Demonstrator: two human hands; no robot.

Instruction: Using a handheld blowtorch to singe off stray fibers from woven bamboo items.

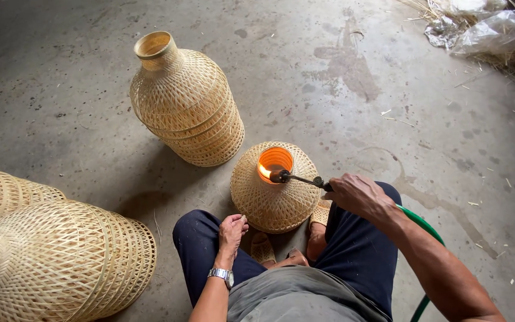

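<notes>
Woven bamboo basket (274,192) between hands, right hand (359,194) gripping torch (296,177), left hand (232,231) empty beside it.

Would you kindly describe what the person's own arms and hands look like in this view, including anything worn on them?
Both forearms are bare, with no sleeves showing and no gloves on either hand. The left hand has a silver metal-link wristwatch on its wrist. The right hand has nothing worn on it, and no ring shows on either hand. Dark blue trousers and a grey shirt complete the clothing.

concrete floor (341,65) | woven baskets (186,101) | straw scraps (508,53) | plastic sheet (484,27)
</notes>
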